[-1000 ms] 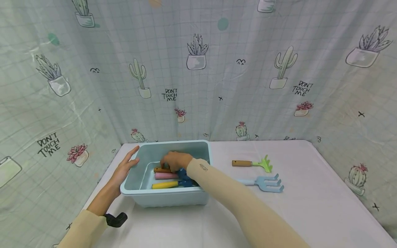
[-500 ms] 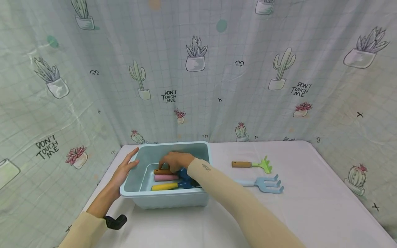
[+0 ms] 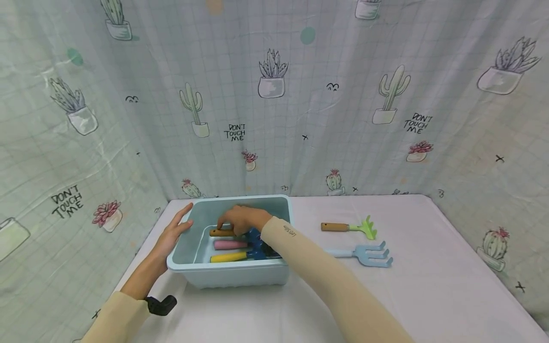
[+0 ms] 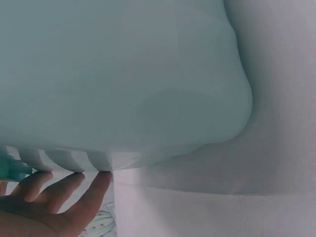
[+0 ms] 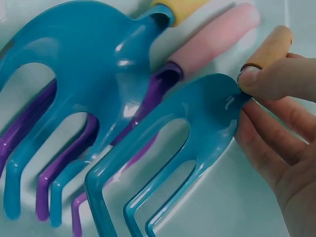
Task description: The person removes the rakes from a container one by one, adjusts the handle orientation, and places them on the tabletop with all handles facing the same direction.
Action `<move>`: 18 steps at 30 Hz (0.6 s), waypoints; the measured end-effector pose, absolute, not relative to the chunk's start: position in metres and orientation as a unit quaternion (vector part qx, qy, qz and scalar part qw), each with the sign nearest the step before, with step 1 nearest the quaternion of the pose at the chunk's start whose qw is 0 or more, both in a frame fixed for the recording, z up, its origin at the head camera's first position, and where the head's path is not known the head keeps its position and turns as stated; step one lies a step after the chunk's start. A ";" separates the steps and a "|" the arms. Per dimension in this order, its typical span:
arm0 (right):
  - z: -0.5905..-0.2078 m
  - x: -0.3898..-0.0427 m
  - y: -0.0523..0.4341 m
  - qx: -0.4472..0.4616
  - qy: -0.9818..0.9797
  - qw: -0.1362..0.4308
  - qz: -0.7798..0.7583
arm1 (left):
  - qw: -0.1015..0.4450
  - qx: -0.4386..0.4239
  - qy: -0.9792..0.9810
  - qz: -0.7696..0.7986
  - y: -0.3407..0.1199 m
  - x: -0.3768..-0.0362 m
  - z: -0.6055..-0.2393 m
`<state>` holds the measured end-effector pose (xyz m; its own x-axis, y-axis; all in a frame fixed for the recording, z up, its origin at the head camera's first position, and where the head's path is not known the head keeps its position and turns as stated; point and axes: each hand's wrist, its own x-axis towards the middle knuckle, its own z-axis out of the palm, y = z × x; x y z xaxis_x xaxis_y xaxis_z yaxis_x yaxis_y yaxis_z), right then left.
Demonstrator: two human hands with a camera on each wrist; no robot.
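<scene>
Three rakes are inside the pale blue bin (image 3: 227, 277) on the tabletop (image 3: 429, 276). From here, the wooden-handled rake (image 5: 210, 101) looks light, stiff and hard to break; its smooth head may be slippery, so the handle by the neck seems the surest hold. Right there the right hand (image 5: 291, 123) pinches it. Its head is glossy blue with bent prongs. Nearby lie a pink-handled purple rake (image 5: 217, 42) and a yellow-handled blue rake (image 5: 94, 44). The left hand (image 3: 170, 233) rests against the bin's left side, fingers extended.
</scene>
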<state>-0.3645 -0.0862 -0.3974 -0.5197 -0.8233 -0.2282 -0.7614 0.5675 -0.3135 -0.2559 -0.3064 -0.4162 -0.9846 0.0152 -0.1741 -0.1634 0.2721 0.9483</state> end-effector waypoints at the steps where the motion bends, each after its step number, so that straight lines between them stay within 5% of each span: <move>1: -0.396 -0.364 -0.085 -0.454 0.868 0.180 -0.093 | 0.074 -0.045 0.793 0.602 -0.306 -0.256 -0.416; 18: -0.364 -0.356 -0.077 -0.486 0.861 0.139 -0.052 | 0.081 -0.047 0.786 0.611 -0.305 -0.257 -0.414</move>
<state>-0.3556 -0.0770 -0.3643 -0.4878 -0.8521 -0.1897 -0.8233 0.5213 -0.2243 -0.2573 -0.3053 -0.4135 -0.9827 0.0253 -0.1837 -0.1717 0.2497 0.9530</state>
